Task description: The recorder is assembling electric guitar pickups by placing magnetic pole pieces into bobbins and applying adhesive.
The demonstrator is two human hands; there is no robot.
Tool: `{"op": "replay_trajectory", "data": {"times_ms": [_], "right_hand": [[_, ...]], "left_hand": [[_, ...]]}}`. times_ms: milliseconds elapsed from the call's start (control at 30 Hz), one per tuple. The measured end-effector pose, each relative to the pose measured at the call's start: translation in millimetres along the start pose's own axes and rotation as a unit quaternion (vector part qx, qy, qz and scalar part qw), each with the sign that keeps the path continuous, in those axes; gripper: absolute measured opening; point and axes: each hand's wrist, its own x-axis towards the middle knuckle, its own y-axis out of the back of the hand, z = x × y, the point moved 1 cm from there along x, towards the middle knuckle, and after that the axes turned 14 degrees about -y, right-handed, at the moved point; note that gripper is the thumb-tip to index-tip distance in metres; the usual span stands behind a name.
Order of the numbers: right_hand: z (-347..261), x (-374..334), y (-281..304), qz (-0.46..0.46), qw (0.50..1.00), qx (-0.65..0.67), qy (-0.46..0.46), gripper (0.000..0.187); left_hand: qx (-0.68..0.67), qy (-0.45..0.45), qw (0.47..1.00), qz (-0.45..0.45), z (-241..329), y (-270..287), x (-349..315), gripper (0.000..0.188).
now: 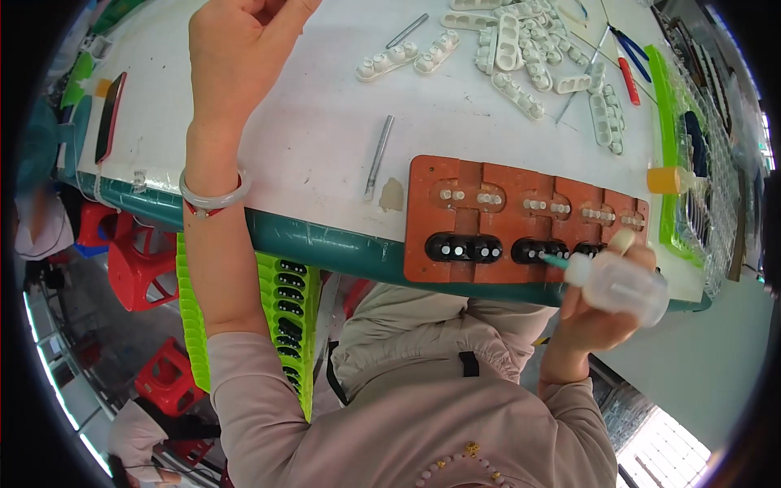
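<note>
My right hand (606,324) grips a translucent squeeze bottle (622,285) with a green nozzle, tilted to the left. The nozzle tip points at the black oval pieces in the near row of an orange-brown fixture block (423,220). These black pieces (464,247) carry small round silvery dots. White pegs (488,198) stand in the block's far-row recesses. Up at the top edge, my left hand (240,53) is raised over the table with its fingers bent together; the fingertips are cut off, so anything in them is hidden. A bangle circles the left wrist.
White moulded pieces (508,45) are heaped at the far right, near red-handled (628,81) and blue-handled (630,45) tools. A metal rod (379,159) lies left of the block. Green trays (299,382) with black pieces stand below the table edge. A phone (111,118) lies left.
</note>
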Motion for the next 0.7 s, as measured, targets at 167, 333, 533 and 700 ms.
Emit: {"op": "replay_trajectory", "data": {"times_ms": [167,333,533,700], "right_hand": [[-15,-14,-29,-0.123,0.992,-0.026,0.018,0.062],[-17,-6,-43,-0.102,0.976,-0.161,0.105,0.062],[-8,-11,-40,-0.066,0.992,-0.103,-0.009,0.066],[1,-6,-40,-0.087,0.981,-0.156,0.077,0.059]], "left_hand": [[-0.018,0.028,0.999,0.030,11,0,9,0.007],[-0.010,0.021,0.999,0.026,7,1,9,0.007],[-0.008,-0.022,1.000,0.004,-22,5,6,0.009],[0.016,-0.011,1.000,-0.018,-12,5,5,0.011]]}}
